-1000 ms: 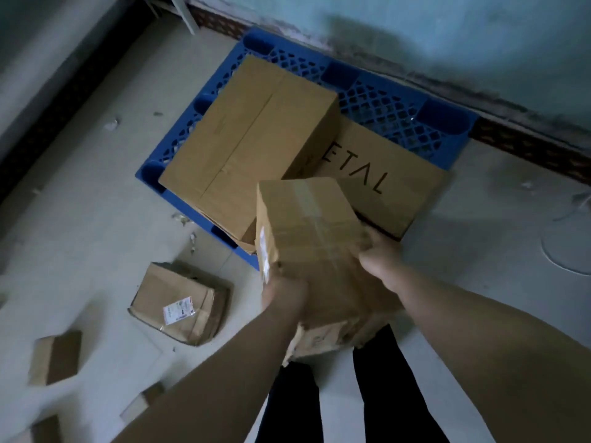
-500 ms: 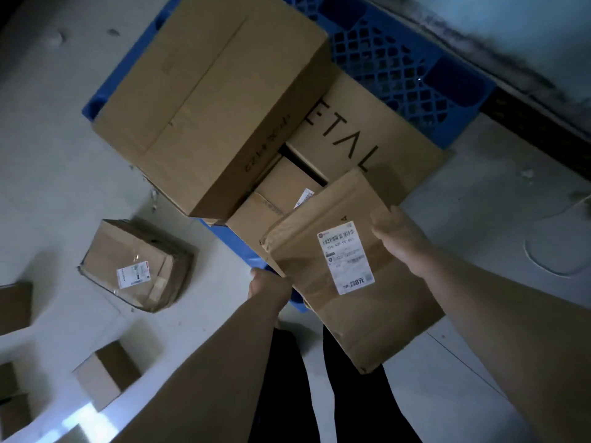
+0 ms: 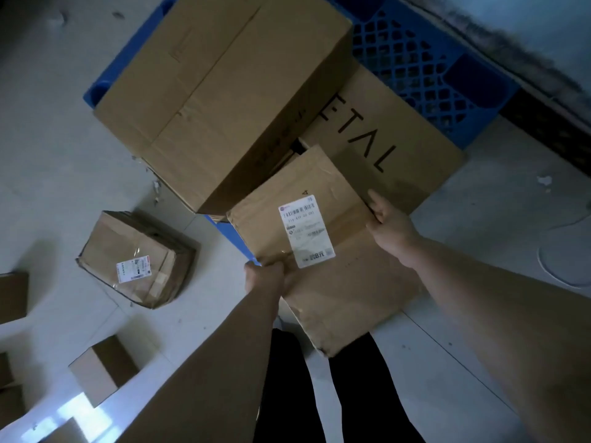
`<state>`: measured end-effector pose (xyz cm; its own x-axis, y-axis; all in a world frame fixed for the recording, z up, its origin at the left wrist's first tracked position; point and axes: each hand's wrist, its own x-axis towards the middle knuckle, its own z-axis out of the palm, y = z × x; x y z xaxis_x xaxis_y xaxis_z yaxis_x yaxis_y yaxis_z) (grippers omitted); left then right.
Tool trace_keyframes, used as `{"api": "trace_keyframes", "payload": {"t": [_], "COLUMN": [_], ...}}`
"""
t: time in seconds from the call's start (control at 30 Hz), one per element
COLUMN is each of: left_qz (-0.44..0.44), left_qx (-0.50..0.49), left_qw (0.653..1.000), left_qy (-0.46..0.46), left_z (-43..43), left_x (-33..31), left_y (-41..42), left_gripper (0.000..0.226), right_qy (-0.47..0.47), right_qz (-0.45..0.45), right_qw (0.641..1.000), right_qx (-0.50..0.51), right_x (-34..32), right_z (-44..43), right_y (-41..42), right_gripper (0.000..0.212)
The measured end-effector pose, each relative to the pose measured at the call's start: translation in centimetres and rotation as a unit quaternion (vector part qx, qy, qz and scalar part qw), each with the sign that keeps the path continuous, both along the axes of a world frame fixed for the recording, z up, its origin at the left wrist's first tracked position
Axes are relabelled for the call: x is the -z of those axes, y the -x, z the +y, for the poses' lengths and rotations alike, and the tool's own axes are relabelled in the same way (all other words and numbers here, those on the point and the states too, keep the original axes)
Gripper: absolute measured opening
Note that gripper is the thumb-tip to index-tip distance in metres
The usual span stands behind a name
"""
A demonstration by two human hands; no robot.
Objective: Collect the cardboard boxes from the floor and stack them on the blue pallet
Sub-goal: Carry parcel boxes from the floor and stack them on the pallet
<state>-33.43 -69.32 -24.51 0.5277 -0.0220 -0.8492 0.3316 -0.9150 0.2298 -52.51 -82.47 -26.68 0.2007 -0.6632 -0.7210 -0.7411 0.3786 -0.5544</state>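
Note:
I hold a flat brown cardboard box [image 3: 323,251] with a white shipping label over the near corner of the blue pallet [image 3: 425,68]. My left hand [image 3: 265,276] grips its left edge and my right hand [image 3: 388,222] grips its right edge. The box's far end lies at the gap between a large plain box [image 3: 220,91] and a flat box printed "ETAL" [image 3: 393,132], both on the pallet. A smaller box that lay under it is now hidden.
On the floor to the left lie a crushed labelled box [image 3: 137,260], a small box [image 3: 102,369] and several more at the left edge [image 3: 12,295]. A dark-based wall [image 3: 543,100] runs behind the pallet. My dark trouser legs [image 3: 287,394] are below.
The held box has turned label-up and moved forward over the pallet's corner, covering the small box there. The view has shifted closer to the pallet.

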Motion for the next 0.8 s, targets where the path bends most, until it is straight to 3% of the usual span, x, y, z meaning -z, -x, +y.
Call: {"api": "trace_keyframes", "payload": {"t": [0.07, 0.13, 0.2, 0.33, 0.47, 0.67, 0.8], "left_qz": [0.003, 0.065, 0.123, 0.139, 0.152, 0.155, 0.145], "left_qx": [0.0, 0.014, 0.041, 0.055, 0.046, 0.04, 0.024], "left_qw": [1.0, 0.996, 0.988, 0.984, 0.983, 0.985, 0.988], "left_qy": [-0.027, -0.062, -0.08, -0.1, -0.09, -0.068, -0.051], "left_z": [0.0, 0.1, 0.0, -0.8, -1.2, -1.4, -1.2], "left_x": [0.0, -0.4, -0.4, 0.5, 1.3, 1.3, -0.5], "left_y": [-1.4, -1.6, -1.1, -1.1, -1.2, -0.7, -1.1], "left_gripper": [0.067, 0.061, 0.047, 0.036, 0.056, 0.056, 0.063], "right_qy": [-0.011, -0.055, -0.079, -0.063, -0.072, -0.057, -0.02], "right_qz": [0.048, 0.094, 0.073, 0.031, 0.01, 0.027, 0.038], "right_qw": [0.999, 0.993, 0.993, 0.997, 0.997, 0.998, 0.999], "right_qx": [-0.017, -0.04, -0.04, -0.022, -0.011, -0.002, 0.014], "right_x": [0.4, 0.5, 0.5, 0.9, 0.7, 0.8, 0.1], "right_z": [-0.1, 0.6, 1.3, 0.2, -2.0, -2.9, -1.6], "right_y": [-0.5, -1.1, -1.7, -3.0, -4.5, -6.4, -6.0], "right_gripper": [0.063, 0.063, 0.065, 0.067, 0.069, 0.08, 0.076]}}
